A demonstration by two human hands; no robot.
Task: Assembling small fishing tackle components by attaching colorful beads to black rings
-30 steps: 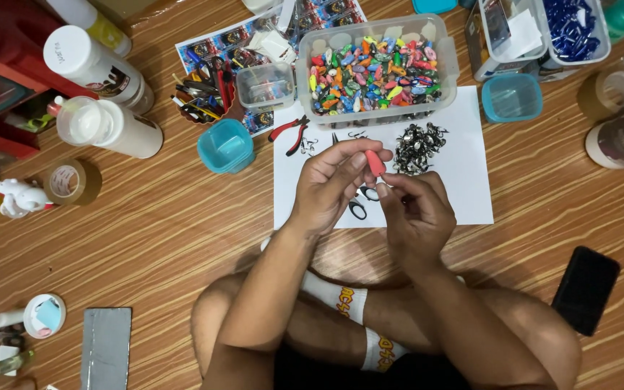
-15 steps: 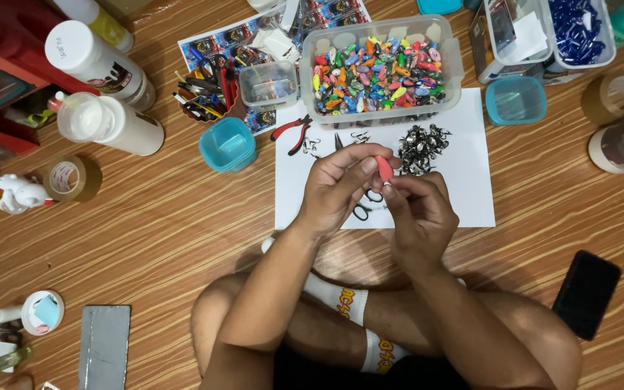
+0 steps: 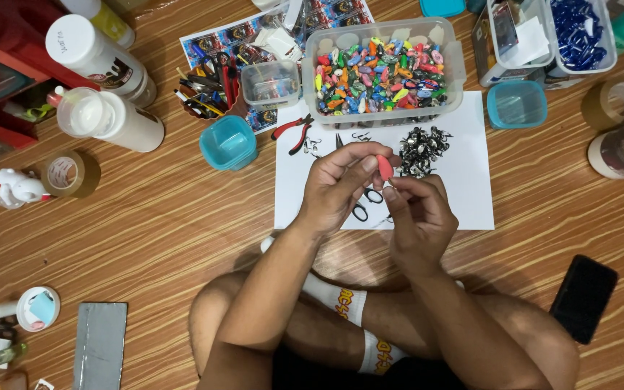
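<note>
Sitting cross-legged on a wooden floor, I hold both hands together over a white sheet of paper (image 3: pixel 464 202). My left hand (image 3: pixel 341 189) pinches a small red oval piece (image 3: pixel 385 167) between thumb and fingers. My right hand (image 3: pixel 417 217) meets it from below, fingertips closed at the red piece's lower end; whether it holds something tiny there is hidden. Black-handled scissors (image 3: pixel 361 210) lie on the paper under my hands. Just beyond my fingers sits a pile of small dark metal hooks (image 3: pixel 422 148).
A clear tub of several coloured oval pieces (image 3: pixel 380 68) stands past the paper, with red pliers (image 3: pixel 292 132) and a teal cup (image 3: pixel 228 142) to its left. White bottles (image 3: pixel 110 119), tape rolls (image 3: pixel 70 173), a teal-lidded box (image 3: pixel 516 103) and a black phone (image 3: pixel 583 297) lie around.
Both hands stay together over the paper with the red piece; the fingers have shifted slightly around it. Nothing else has moved.
</note>
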